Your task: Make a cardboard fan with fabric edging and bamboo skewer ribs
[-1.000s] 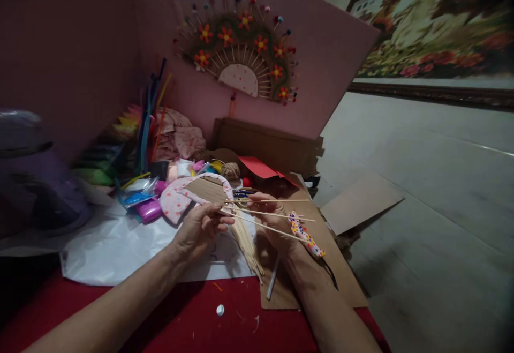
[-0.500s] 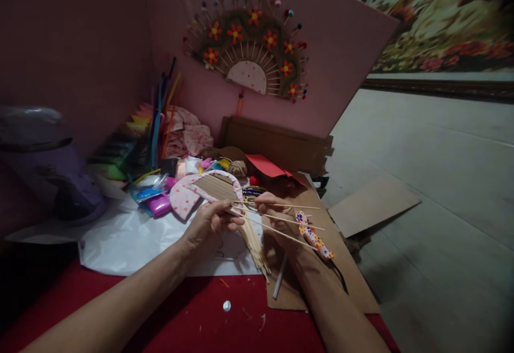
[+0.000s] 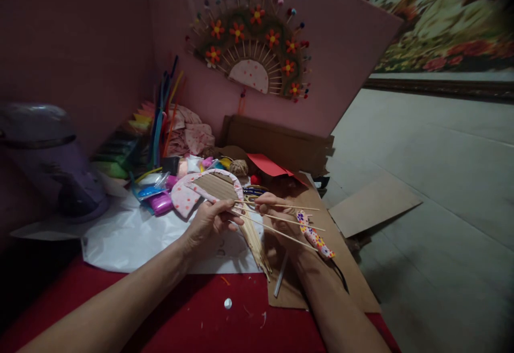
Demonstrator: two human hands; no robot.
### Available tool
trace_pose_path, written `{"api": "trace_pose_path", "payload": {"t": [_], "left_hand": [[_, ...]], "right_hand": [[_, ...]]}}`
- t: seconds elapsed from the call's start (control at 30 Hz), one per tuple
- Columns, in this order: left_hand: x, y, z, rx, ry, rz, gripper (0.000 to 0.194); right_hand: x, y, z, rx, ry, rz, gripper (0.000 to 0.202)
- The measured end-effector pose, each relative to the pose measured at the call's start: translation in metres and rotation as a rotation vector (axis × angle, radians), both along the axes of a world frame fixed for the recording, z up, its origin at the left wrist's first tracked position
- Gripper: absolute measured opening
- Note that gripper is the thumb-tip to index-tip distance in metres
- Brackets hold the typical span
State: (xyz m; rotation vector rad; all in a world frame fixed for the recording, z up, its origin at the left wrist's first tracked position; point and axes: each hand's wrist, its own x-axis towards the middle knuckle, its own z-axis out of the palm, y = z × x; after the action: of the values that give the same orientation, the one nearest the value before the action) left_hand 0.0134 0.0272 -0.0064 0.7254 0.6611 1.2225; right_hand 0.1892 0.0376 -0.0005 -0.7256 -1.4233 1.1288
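My left hand (image 3: 211, 217) is closed on the lower edge of a cardboard half-circle (image 3: 219, 185), its rim wrapped in pink dotted fabric. Three thin wooden sticks (image 3: 295, 238) run rightward from that edge. My right hand (image 3: 273, 208) is closed around the sticks, with thumb and fingers pinching near the uppermost one. Exactly which sticks it grips is partly hidden. A second dotted fabric piece (image 3: 184, 196) lies just left of the half-circle. Below the hands, a bundle of loose sticks (image 3: 257, 243) rests on white plastic (image 3: 132, 243). A glue gun (image 3: 315, 235) with a flowered covering lies beside my right wrist.
Packets of coloured clay (image 3: 159, 202), twine (image 3: 239, 167) and red sheets (image 3: 269, 164) crowd the back. A clear glue stick (image 3: 281, 275) lies on the cardboard (image 3: 349, 272) at right. A purple container (image 3: 52, 171) stands left. A decorated fan (image 3: 249, 77) hangs on the pink board.
The view has shifted very slightly. Both hands keep their hold on the half-circle and sticks, almost unmoved.
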Motion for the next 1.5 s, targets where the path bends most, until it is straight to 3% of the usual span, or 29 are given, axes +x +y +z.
{"api": "trace_pose_path", "payload": {"t": [0.33, 0.53, 0.9, 1.13, 1.4, 1.5], "left_hand": [[-0.001, 0.0, 0.0, -0.001, -0.021, 0.01, 0.011], [0.0, 0.0, -0.001, -0.001, -0.035, 0.01, 0.012], [0.0, 0.0, 0.001, -0.016, -0.048, 0.004, 0.012], [-0.003, 0.002, -0.001, 0.046, 0.01, -0.018, 0.014], [-0.003, -0.002, 0.008, 0.153, 0.038, -0.029, 0.014], [-0.003, -0.004, 0.012, 0.169, 0.039, -0.026, 0.014]], "right_hand": [[0.004, 0.008, -0.013, -0.038, -0.031, -0.044, 0.011], [0.0, 0.005, -0.005, -0.021, -0.036, -0.026, 0.019], [0.0, -0.001, 0.0, 0.002, -0.065, -0.099, 0.013], [0.001, -0.003, -0.002, 0.043, -0.004, 0.005, 0.015], [0.0, -0.004, -0.005, -0.171, -0.012, -0.006, 0.021], [-0.004, -0.004, -0.003, -0.179, -0.018, 0.01, 0.018]]}}
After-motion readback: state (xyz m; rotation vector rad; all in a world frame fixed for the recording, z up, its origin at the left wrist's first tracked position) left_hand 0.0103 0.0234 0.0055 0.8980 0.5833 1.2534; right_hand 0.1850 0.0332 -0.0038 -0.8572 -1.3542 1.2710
